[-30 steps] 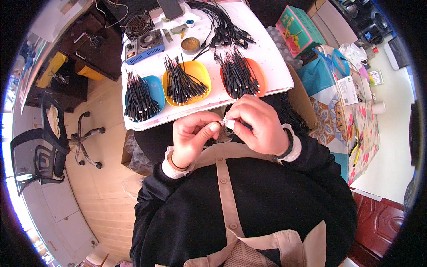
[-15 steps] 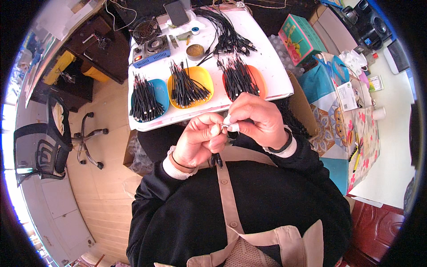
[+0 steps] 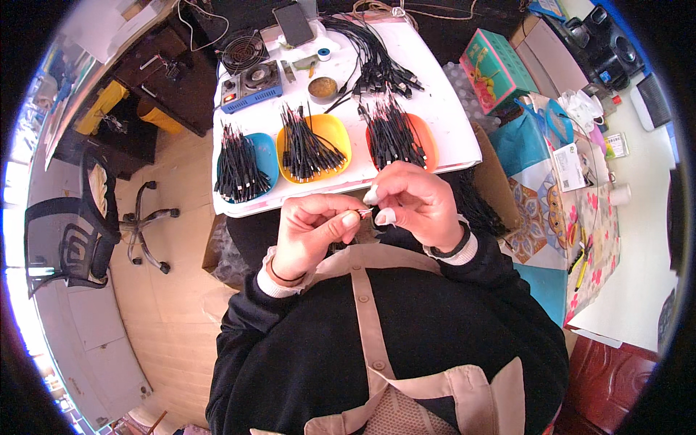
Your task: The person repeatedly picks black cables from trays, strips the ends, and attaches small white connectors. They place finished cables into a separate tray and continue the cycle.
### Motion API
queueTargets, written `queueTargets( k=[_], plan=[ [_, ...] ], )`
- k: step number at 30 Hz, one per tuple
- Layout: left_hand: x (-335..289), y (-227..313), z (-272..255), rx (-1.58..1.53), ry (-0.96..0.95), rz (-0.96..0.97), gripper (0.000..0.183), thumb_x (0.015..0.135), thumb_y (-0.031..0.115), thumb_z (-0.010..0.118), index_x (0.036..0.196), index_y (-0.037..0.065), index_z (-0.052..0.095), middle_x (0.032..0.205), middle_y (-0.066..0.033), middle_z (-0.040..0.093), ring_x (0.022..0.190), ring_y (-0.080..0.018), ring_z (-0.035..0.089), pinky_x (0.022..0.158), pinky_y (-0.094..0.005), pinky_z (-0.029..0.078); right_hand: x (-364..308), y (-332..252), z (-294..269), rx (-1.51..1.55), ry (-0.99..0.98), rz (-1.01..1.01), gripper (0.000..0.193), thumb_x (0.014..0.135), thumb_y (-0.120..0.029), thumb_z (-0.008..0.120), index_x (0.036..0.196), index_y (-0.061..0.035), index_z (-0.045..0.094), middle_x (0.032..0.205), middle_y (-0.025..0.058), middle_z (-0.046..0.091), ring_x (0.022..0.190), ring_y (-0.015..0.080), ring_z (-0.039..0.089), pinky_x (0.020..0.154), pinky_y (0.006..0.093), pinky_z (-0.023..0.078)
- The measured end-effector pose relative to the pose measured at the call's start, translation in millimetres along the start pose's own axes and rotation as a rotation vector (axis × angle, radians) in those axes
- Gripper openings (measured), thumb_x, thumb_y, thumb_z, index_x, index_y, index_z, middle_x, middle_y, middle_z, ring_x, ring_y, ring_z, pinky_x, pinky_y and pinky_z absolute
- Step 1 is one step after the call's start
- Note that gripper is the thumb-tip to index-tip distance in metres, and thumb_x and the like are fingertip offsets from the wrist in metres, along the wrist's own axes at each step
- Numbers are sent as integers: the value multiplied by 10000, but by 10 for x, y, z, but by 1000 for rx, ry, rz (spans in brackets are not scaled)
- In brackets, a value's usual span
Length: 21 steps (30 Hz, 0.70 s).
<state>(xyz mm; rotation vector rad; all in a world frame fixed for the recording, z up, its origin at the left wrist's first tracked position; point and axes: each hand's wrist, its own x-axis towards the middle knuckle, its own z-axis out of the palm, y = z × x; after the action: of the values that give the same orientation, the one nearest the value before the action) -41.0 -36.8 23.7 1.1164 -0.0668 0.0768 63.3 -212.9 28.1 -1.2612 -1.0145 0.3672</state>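
Note:
My left hand [image 3: 312, 226] is closed, its thumb and forefinger pinching a short cable end with thin bared wires [image 3: 365, 213]. Facing it, my right hand [image 3: 424, 210] has thumb and forefinger parted around the wire tips, white coverings on both fingertips; its other fingers curl under, partly hidden. Both hands are above my lap, just before the white table [image 3: 330, 194]. Along the table's near edge stand a blue bowl [image 3: 270, 151], a yellow bowl [image 3: 338, 129] and an orange-red bowl [image 3: 428, 134], each with a bundle of short black cables [image 3: 241, 165] with metal plugs.
Farther back are a blue heating unit [image 3: 251, 87] with a fan, a round tin [image 3: 322, 89], a solder spool [image 3: 323, 54], a phone [image 3: 293, 26] and long black cables [image 3: 377, 61]. At right, a cardboard box [image 3: 500, 177] and a cloth-covered surface [image 3: 598, 246]; at left, an office chair [image 3: 72, 217].
My right thumb and forefinger have parted from their pinch at the wires. The left hand has shifted slightly left and turned, still pinching, and the wire tips now show.

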Motion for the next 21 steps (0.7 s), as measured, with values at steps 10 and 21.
queueTargets(
  k=[10,21],
  plan=[
    [313,30,5,-134,28,-178,146,912,59,603,1020,-23,659,702,-44,612,557,-48,465,474,-176,291,84,184,28,92,213,50,138,895,-109,640,902,20,590,903,71,571,769,112,537,679,240,440],
    [1918,333,-786,1391,-13,339,90,861,64,629,902,-6,667,761,-128,664,669,-206,659,617,-292,497,86,533,-391,14,82,212,150,944,-126,541,932,9,604,852,71,605,743,130,575,673,249,457]
  ],
)
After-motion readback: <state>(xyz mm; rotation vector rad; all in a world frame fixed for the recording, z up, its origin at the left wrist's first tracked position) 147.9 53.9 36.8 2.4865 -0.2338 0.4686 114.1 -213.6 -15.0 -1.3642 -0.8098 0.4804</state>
